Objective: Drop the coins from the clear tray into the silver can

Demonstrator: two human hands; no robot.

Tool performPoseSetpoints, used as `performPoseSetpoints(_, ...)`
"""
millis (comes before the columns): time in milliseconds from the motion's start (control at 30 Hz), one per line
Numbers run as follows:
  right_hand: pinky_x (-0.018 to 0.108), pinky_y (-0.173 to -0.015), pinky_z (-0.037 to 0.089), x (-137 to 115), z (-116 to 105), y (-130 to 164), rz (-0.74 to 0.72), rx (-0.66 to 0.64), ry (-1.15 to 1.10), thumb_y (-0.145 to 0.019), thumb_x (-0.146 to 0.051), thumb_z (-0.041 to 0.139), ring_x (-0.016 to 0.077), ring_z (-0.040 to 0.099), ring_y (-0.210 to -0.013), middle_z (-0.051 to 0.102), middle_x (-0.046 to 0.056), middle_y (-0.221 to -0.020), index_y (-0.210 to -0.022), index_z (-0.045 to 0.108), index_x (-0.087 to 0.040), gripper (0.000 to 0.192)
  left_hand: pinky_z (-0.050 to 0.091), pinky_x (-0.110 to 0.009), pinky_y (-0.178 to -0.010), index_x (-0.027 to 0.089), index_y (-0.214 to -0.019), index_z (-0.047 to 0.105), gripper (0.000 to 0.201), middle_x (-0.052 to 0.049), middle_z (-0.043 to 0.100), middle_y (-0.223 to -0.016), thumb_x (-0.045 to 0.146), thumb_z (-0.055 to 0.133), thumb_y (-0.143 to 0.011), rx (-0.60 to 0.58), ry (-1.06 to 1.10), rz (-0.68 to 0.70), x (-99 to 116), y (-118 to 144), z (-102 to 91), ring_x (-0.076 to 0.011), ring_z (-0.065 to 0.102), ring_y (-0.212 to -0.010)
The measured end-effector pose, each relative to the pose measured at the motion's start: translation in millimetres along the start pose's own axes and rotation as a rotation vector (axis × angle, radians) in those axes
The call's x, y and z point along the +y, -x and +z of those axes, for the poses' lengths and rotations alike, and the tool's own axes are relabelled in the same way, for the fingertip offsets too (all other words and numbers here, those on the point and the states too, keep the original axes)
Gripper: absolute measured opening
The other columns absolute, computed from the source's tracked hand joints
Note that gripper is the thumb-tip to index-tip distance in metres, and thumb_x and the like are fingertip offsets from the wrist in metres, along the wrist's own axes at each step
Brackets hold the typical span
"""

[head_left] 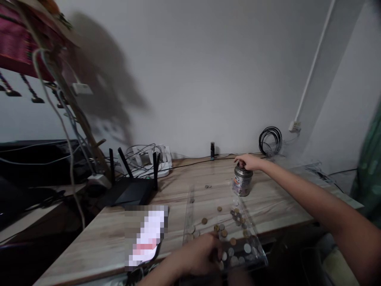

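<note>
My left hand (206, 252) is low over a clear plastic tray (188, 216), its fingers curled down among the coins. Gold and silver coins, such as a gold coin (204, 221) and a silver coin (247, 248), lie scattered in the tray. Whatever those fingers pinch, if anything, is hidden. Beyond the tray's far right corner stands a metal tin (242, 184) with a printed side. My right hand (248, 162) is on top of this tin, fingers bent down at its mouth. The fingertips are partly hidden, and I cannot make out what they hold.
A pixelated phone-like slab (149, 234) lies left of the tray. Behind it stand a black router (131, 190) and a white router (160, 171) with tangled cables. Near the wall are a small dark bottle (212, 151) and a coiled black cable (270, 141). The wooden table (77, 254) ends close to me.
</note>
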State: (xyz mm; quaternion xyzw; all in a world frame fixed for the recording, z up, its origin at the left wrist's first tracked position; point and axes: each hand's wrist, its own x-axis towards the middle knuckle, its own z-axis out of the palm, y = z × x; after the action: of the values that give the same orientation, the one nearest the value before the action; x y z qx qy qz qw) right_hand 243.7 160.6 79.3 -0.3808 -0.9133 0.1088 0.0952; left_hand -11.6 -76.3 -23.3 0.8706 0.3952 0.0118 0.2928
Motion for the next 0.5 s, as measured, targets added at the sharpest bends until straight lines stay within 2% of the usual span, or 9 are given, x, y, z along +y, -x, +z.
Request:
performPoseSetpoints(133, 0.022, -0.069, 0.043, 4.2, -2.7, 0.2, 0.032, 0.019, -0.131, -0.054, 0.002, 0.043, 0.0155, 0.06, -0.076, 0.069, 0.004, -0.077, -0.103, 0.063, -0.012, 0.055, 0.038, -0.018, -0.058, 0.021, -0.085, 0.062, 0.023, 0.001, 0.061, -0.089, 0.018, 0.06, -0.063, 0.025, 0.044, -0.007, 1.9, -0.6, 1.9, -0.011, 0.052, -0.07)
performPoseSetpoints(200, 0.023, -0.071, 0.044, 2.6, -4.9, 0.7, 0.064, 0.045, -0.16, -0.058, 0.001, 0.044, 0.0154, 0.061, -0.077, 0.07, 0.004, -0.079, -0.097, 0.065, -0.012, 0.047, 0.039, -0.018, -0.06, 0.019, -0.081, 0.062, 0.015, 0.001, 0.063, -0.083, 0.018, 0.057, -0.067, 0.074, 0.057, -0.043, -1.0, -6.3, 1.5, -0.0113, 0.054, -0.07)
performPoseSetpoints(233, 0.023, -0.072, 0.044, -0.6, -5.5, 1.9, 0.077, 0.098, -0.157, -0.06, 0.0, 0.045, 0.0154, 0.061, -0.078, 0.07, 0.005, -0.081, -0.096, 0.065, -0.013, 0.043, 0.04, -0.019, -0.062, 0.018, -0.079, 0.062, 0.012, 0.0, 0.064, -0.08, 0.017, 0.054, -0.07, 0.121, 0.047, -0.079, -4.8, -11.3, -0.6, -0.0117, 0.055, -0.071)
performPoseSetpoints(300, 0.024, -0.074, 0.044, -13.0, -2.8, 6.9, 0.082, 0.282, -0.123, -0.068, -0.005, 0.047, 0.0159, 0.06, -0.08, 0.069, 0.006, -0.087, -0.096, 0.065, -0.014, 0.035, 0.042, -0.021, -0.068, 0.015, -0.079, 0.063, 0.018, -0.004, 0.065, -0.083, 0.013, 0.045, -0.076, 0.264, -0.027, -0.194, -18.4, -25.9, -10.3, -0.0134, 0.057, -0.076)
performPoseSetpoints(367, 0.026, -0.077, 0.043, -32.4, 9.3, 14.1, 0.048, 0.447, -0.072, -0.076, -0.013, 0.047, 0.0168, 0.059, -0.082, 0.068, 0.007, -0.092, -0.099, 0.064, -0.016, 0.029, 0.043, -0.023, -0.079, 0.014, -0.092, 0.062, 0.024, -0.008, 0.064, -0.097, 0.01, 0.043, -0.078, 0.426, -0.183, -0.327, -38.7, -44.8, -27.4, -0.0162, 0.057, -0.09)
performPoseSetpoints(400, 0.027, -0.078, 0.043, -43.3, 19.9, 17.2, 0.015, 0.458, -0.046, -0.078, -0.015, 0.046, 0.0174, 0.059, -0.084, 0.068, 0.007, -0.093, -0.099, 0.064, -0.017, 0.028, 0.041, -0.024, -0.084, 0.012, -0.101, 0.06, 0.028, -0.01, 0.062, -0.108, 0.008, 0.043, -0.079, 0.461, -0.281, -0.369, -50.0, -55.1, -37.4, -0.0173, 0.055, -0.099)
performPoseSetpoints(433, 0.028, -0.079, 0.042, -54.0, 33.4, 18.9, -0.015, 0.411, -0.02, -0.079, -0.017, 0.046, 0.0181, 0.059, -0.085, 0.068, 0.008, -0.094, -0.097, 0.065, -0.018, 0.026, 0.039, -0.025, -0.09, 0.009, -0.109, 0.056, 0.034, -0.014, 0.057, -0.117, 0.006, 0.041, -0.079, 0.475, -0.314, -0.386, -61.1, -65.3, -47.5, -0.0185, 0.052, -0.106)
performPoseSetpoints(500, 0.029, -0.08, 0.042, -71.6, 65.8, 15.3, -0.023, 0.217, 0.023, -0.08, -0.018, 0.048, 0.02, 0.06, -0.089, 0.068, 0.008, -0.096, -0.094, 0.067, -0.02, 0.025, 0.035, -0.026, -0.096, 0.006, -0.122, 0.047, 0.044, -0.016, 0.048, -0.13, 0.003, 0.042, -0.079, 0.465, -0.35, -0.384, -80.0, -84.4, -64.6, -0.02, 0.047, -0.114)
